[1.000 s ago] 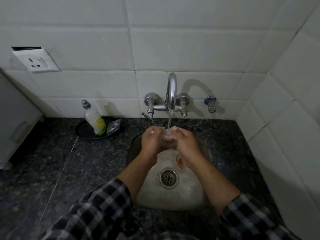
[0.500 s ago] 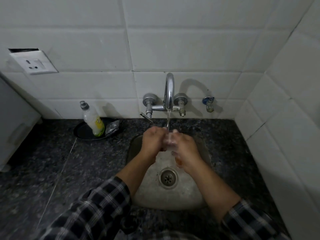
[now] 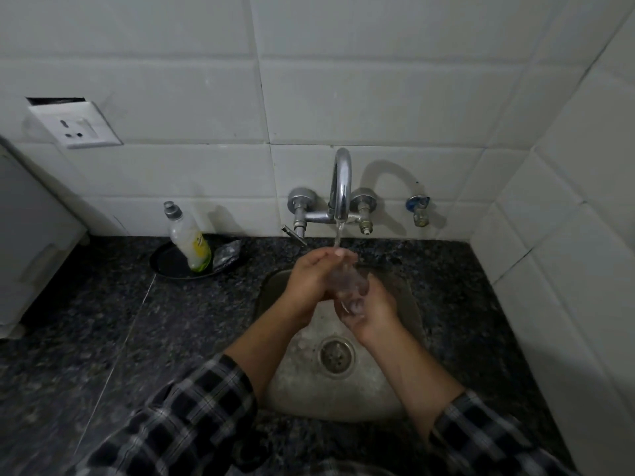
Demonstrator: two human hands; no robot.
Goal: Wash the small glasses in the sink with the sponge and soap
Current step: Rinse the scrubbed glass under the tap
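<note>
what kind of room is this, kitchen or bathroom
Most likely a small home kitchen: a steel sink set in a dark stone counter, a wall tap running onto a small glass, and a dish soap bottle left of the sink, against white tiles.

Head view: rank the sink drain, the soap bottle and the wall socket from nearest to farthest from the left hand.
1. The sink drain, just below the left hand in the basin.
2. The soap bottle, on the counter to its left.
3. The wall socket, far up-left on the tiles.
</note>
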